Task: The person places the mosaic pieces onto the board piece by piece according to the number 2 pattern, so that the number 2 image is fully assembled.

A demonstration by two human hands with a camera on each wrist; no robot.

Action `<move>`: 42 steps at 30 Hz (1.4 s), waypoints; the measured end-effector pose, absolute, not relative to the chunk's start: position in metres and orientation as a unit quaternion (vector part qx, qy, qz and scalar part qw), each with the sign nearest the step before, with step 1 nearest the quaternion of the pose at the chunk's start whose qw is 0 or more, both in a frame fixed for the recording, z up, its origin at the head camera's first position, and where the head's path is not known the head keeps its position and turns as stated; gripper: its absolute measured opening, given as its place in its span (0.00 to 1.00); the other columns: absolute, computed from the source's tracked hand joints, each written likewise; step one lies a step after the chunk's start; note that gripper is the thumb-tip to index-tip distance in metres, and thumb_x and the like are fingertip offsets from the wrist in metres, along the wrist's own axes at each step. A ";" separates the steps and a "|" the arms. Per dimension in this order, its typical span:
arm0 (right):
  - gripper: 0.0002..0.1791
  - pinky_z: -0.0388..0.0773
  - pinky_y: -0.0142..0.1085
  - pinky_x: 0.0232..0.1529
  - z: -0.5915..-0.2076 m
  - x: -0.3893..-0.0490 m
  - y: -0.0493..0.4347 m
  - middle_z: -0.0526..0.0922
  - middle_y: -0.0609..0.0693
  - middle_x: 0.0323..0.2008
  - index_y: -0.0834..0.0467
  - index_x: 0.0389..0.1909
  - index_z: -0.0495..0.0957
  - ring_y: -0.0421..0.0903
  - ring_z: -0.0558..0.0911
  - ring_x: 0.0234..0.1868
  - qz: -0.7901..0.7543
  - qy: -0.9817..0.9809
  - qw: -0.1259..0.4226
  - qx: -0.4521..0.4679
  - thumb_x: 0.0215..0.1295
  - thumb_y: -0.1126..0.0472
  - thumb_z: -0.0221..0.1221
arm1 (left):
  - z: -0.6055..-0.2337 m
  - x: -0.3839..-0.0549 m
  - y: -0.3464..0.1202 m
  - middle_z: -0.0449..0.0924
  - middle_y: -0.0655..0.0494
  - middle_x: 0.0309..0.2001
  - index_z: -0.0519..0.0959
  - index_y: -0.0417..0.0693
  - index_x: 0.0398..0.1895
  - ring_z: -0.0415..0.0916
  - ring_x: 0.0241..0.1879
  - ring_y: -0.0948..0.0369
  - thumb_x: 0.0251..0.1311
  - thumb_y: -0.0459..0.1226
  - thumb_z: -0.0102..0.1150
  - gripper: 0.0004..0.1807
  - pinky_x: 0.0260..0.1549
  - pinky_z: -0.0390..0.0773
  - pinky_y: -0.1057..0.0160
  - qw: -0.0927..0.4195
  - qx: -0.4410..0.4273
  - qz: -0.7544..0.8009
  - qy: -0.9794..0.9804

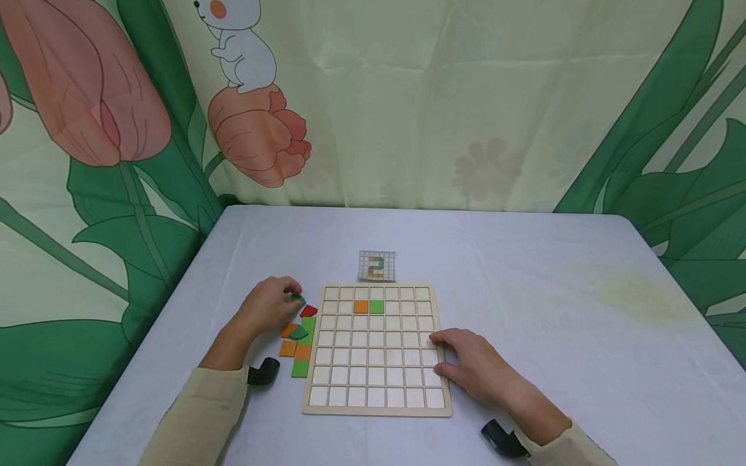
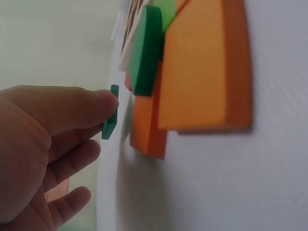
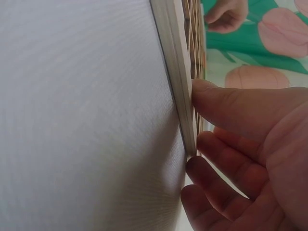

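Between the thumb and forefinger of my left hand (image 1: 271,304) is a small dark green tile with a curved edge (image 2: 111,118), held just above the table at the board's upper left. A wooden grid board (image 1: 379,411) lies flat in the middle. One orange square tile (image 1: 361,307) and one light green square tile (image 1: 376,307) sit side by side in its second row. My right hand (image 1: 474,362) rests at the board's right edge, thumb and fingertips touching the rim. Below the left hand, several loose tiles lie along the board's left side, among them a red one (image 1: 309,311) and another dark green one (image 2: 147,50).
Behind the board lies a small pattern card (image 1: 377,266) with a green and orange figure on a grid. A white cloth (image 1: 536,278) covers the table. A printed curtain (image 1: 408,129) hangs beyond its far edge.
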State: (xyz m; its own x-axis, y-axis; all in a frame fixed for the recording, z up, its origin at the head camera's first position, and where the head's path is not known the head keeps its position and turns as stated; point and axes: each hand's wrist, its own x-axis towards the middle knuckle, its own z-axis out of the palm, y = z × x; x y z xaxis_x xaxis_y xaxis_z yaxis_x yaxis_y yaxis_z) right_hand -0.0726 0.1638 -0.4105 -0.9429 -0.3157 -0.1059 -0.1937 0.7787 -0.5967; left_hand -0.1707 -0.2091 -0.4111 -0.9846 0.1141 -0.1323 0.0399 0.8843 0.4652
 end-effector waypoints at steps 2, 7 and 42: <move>0.25 0.67 0.53 0.64 -0.411 -0.073 0.164 0.79 0.54 0.59 0.61 0.59 0.78 0.57 0.73 0.64 -0.303 0.938 0.098 -0.138 0.60 0.64 0.68 | -0.409 -0.171 -0.207 0.79 0.45 0.50 0.82 0.43 0.48 0.72 0.51 0.48 0.63 0.36 0.66 0.12 0.53 0.76 0.46 0.077 0.045 0.240 0.967; 0.25 0.67 0.53 0.64 -0.410 -0.073 0.164 0.79 0.54 0.59 0.61 0.59 0.78 0.57 0.74 0.64 -0.304 0.937 0.095 -0.141 0.60 0.64 0.68 | -0.400 -0.170 -0.200 0.79 0.45 0.51 0.82 0.43 0.48 0.72 0.52 0.49 0.63 0.36 0.66 0.12 0.53 0.76 0.48 0.073 0.071 0.245 0.964; 0.25 0.67 0.53 0.64 -0.408 -0.072 0.161 0.79 0.55 0.59 0.61 0.59 0.78 0.57 0.73 0.64 -0.299 0.940 0.104 -0.125 0.60 0.64 0.69 | -0.394 -0.172 -0.122 0.83 0.54 0.47 0.82 0.44 0.49 0.78 0.51 0.56 0.63 0.36 0.68 0.12 0.49 0.78 0.56 0.100 0.179 0.303 0.931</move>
State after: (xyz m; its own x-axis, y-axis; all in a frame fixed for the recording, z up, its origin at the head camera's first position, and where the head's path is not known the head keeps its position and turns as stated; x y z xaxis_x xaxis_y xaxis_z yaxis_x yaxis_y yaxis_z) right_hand -0.0720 0.1608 -0.4077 -0.9473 -0.2967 -0.1212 -0.1722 0.7901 -0.5883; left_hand -0.1724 -0.1219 -0.3941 -0.9158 0.3939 -0.0785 0.2722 0.7526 0.5996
